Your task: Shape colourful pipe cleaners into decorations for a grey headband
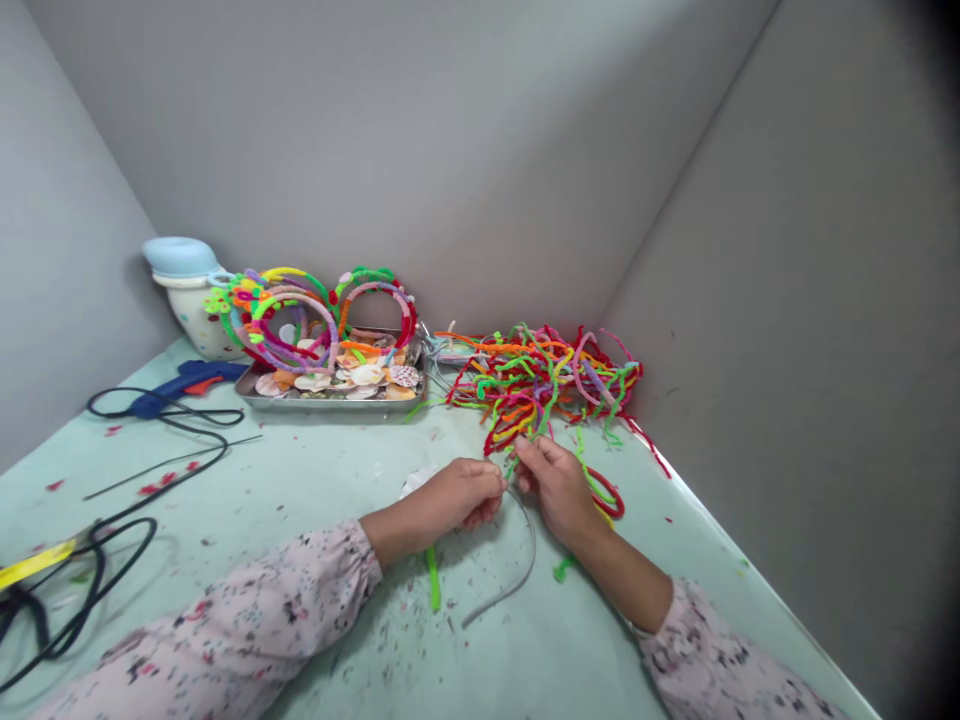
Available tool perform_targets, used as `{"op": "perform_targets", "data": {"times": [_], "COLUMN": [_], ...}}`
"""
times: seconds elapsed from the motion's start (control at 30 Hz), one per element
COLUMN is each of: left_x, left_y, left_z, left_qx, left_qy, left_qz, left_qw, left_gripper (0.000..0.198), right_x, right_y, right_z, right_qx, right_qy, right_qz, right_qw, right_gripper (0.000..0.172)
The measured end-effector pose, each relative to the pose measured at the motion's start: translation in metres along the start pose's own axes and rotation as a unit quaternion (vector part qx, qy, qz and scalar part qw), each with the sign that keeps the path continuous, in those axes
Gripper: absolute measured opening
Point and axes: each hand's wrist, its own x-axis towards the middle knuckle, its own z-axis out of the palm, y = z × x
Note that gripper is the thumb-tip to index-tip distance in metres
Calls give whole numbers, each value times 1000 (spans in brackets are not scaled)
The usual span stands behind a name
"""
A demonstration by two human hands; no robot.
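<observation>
My left hand (469, 495) is closed in a pinch near the middle of the table. Right beside it, my right hand (556, 490) is also pinched closed. A green pipe cleaner (511, 468) runs between the fingertips of both hands. From that same spot a thin grey cord-like strip (531, 555) curves down to the tabletop, its lower end lying loose. How the strip and the green piece join is hidden by my fingers. A bright green strip (433, 578) lies below my left wrist.
Behind my hands lies a tangled heap of coloured pipe cleaners (555, 375). A metal tray (330, 404) holds shells and decorated headbands (296, 325). To the left are a blue glue gun (176, 388), black cable (217, 450) and a lidded white cup (199, 310). Grey walls enclose the table.
</observation>
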Motion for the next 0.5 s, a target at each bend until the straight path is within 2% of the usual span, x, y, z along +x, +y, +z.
{"op": "perform_targets", "data": {"times": [0.1, 0.2, 0.27, 0.33, 0.5], "left_x": [0, -1, -4, -7, -13], "left_y": [-2, -2, -1, 0, 3], "left_z": [4, 10, 14, 16, 14], "left_qx": [90, 213, 309, 400, 548], "left_qy": [24, 85, 131, 154, 140], "left_qz": [28, 60, 87, 127, 190], "left_qw": [995, 972, 938, 894, 802], "left_gripper": [17, 20, 20, 17, 11], "right_x": [-1, -2, -3, -4, -5], "right_y": [-1, -4, -6, -9, -13], "right_z": [0, 0, 0, 1, 3], "right_qx": [-20, -40, -55, -70, -97], "right_qy": [-8, -17, -23, -29, -34], "right_qz": [7, 5, 4, 6, 7], "right_qw": [1000, 999, 998, 997, 995], "right_gripper": [41, 42, 43, 43, 43]}}
